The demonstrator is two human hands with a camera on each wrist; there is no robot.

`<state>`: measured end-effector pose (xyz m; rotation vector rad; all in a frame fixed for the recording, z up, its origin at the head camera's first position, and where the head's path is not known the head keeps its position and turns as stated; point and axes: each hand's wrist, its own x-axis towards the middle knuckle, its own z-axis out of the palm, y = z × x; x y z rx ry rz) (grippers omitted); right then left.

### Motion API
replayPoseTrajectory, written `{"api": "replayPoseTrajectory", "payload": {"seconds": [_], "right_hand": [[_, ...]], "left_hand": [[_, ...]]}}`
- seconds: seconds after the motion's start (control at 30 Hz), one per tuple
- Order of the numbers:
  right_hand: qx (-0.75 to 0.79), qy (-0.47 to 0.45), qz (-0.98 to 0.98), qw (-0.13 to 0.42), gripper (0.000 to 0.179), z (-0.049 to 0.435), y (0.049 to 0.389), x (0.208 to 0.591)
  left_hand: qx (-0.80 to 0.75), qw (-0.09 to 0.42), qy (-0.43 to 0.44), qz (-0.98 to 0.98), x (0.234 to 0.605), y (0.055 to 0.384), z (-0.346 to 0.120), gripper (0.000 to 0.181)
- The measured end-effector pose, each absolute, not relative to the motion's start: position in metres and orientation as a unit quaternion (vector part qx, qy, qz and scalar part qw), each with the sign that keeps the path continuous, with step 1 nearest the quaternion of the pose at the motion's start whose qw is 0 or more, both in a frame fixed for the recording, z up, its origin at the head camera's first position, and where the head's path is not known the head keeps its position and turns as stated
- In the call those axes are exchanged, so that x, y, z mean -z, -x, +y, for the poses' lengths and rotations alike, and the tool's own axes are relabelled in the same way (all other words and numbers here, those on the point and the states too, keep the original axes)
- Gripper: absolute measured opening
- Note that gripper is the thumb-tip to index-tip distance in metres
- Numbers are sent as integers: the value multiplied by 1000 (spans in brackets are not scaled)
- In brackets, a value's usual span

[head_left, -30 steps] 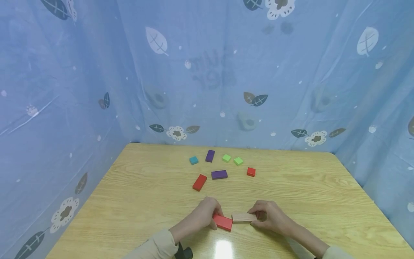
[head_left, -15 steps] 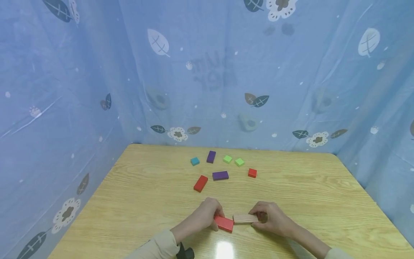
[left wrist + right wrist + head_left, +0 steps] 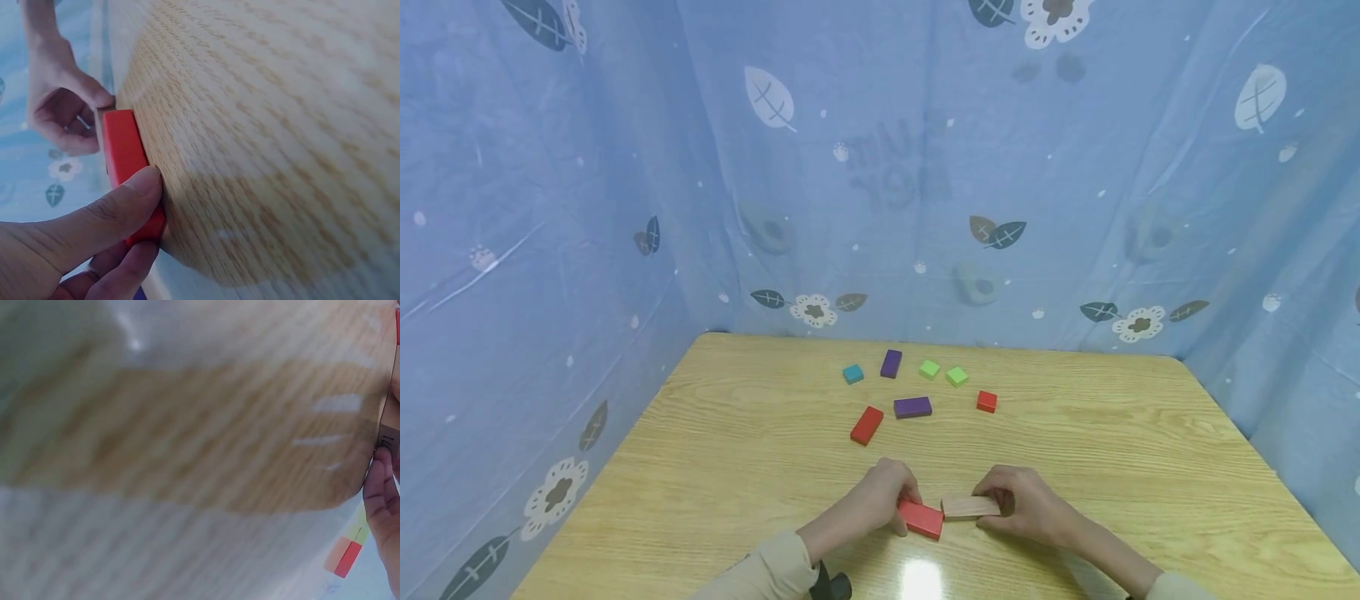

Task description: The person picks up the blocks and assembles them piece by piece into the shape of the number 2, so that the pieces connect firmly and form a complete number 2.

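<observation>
In the head view my left hand (image 3: pixel 878 498) pinches a red rectangular block (image 3: pixel 921 519) by its left part, thumb on the near side. The left wrist view shows the thumb (image 3: pixel 142 182) pressed on that red block (image 3: pixel 127 150). My right hand (image 3: pixel 1026 507) holds the right end of a plain wooden block (image 3: pixel 964 507) between thumb and fingers. The two blocks lie end to end, very close at their inner ends and slightly offset; I cannot tell whether they touch. At the right wrist view's edge, only part of the right hand (image 3: pixel 384 503) shows.
Farther back lie two purple blocks (image 3: pixel 913 407) (image 3: pixel 891 364), a red block (image 3: pixel 867 426), a small red block (image 3: pixel 987 402), two small green blocks (image 3: pixel 929 369) (image 3: pixel 957 377) and a small blue block (image 3: pixel 853 374). A blue patterned curtain (image 3: pixel 880 183) surrounds the wooden table (image 3: pixel 1112 433).
My right hand has shifted very slightly left along the wooden block. The left hand keeps its pinch on the red block; otherwise the view has only drifted a little.
</observation>
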<state>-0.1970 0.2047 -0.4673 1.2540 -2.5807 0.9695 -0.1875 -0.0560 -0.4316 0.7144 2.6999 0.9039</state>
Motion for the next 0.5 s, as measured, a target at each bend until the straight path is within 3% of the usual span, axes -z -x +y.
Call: {"api": "replayPoseTrajectory", "payload": {"seconds": [0.5], "right_hand": [[-272, -400, -871, 84, 31, 187, 196, 464]], "left_hand": [[-295, 110, -235, 920, 433, 190, -56, 34]]}}
